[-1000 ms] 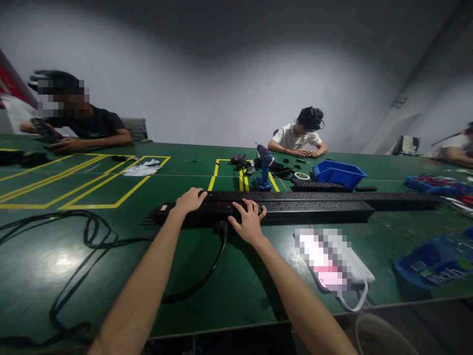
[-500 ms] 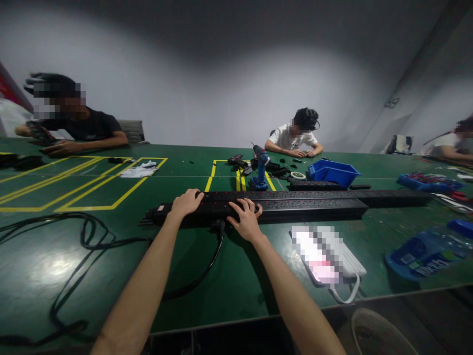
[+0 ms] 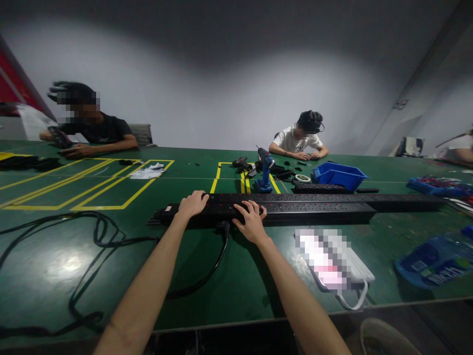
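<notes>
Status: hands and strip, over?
Left hand draped over near strip, right hand spread on it. Strip flat on table, cable plugged in front. Second strip close behind.

One head-worn camera looks forward and slightly down across the green tabletop (image 3: 236,276). Both forearms reach close in; the far wall lies well beyond.

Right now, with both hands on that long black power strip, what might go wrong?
1. The left hand and right hand both sit near one end of the power strip. Lifted from there, its far end might sag or swing.
2. Its black cable trails in loose loops across the table and could snag.
3. The blue drill stands upright a little beyond the strip, so a shove might topple it.
</notes>
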A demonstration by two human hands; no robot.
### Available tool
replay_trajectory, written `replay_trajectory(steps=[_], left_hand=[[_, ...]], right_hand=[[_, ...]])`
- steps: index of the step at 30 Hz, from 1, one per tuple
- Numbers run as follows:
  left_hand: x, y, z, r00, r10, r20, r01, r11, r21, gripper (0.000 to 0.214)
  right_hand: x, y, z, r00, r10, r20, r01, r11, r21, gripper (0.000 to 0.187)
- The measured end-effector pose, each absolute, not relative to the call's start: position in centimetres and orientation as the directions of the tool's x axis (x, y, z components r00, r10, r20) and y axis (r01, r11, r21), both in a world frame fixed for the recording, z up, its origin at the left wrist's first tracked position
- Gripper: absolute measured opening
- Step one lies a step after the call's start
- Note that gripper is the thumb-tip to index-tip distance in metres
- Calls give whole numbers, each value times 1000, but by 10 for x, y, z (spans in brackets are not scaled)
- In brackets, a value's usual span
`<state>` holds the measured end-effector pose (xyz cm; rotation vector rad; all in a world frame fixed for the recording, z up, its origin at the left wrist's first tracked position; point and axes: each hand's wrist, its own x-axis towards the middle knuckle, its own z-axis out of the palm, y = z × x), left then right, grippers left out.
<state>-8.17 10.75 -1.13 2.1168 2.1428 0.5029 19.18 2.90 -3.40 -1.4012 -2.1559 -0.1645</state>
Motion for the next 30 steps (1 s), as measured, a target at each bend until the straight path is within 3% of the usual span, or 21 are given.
replay_trajectory(steps=[6,11,14,18,22,30], left_hand=[[-79,95,-9,-95,913,397,938,-51,342,44],[-63,67,-1,-65,822,566,903,-193,384,29],[-49,48,9,52,858,511,907,-255,335,23],[-29,28,23,324,911,257,873,-392,290,28],[-12,13,30,344,911,229,898,-391,204,37],[-1,1,19,399,896,196,881,-433,188,42]], right_hand=[[187,24,-31,-266,802,535,878,431,-210,46],[185,23,-30,-261,801,538,886,420,-195,48],[184,24,-30,-244,811,531,892,402,-204,51],[185,27,-32,-209,818,536,900,375,-222,57],[187,30,-34,-153,818,555,901,345,-261,58],[187,33,-35,-130,829,545,904,324,-278,52]])
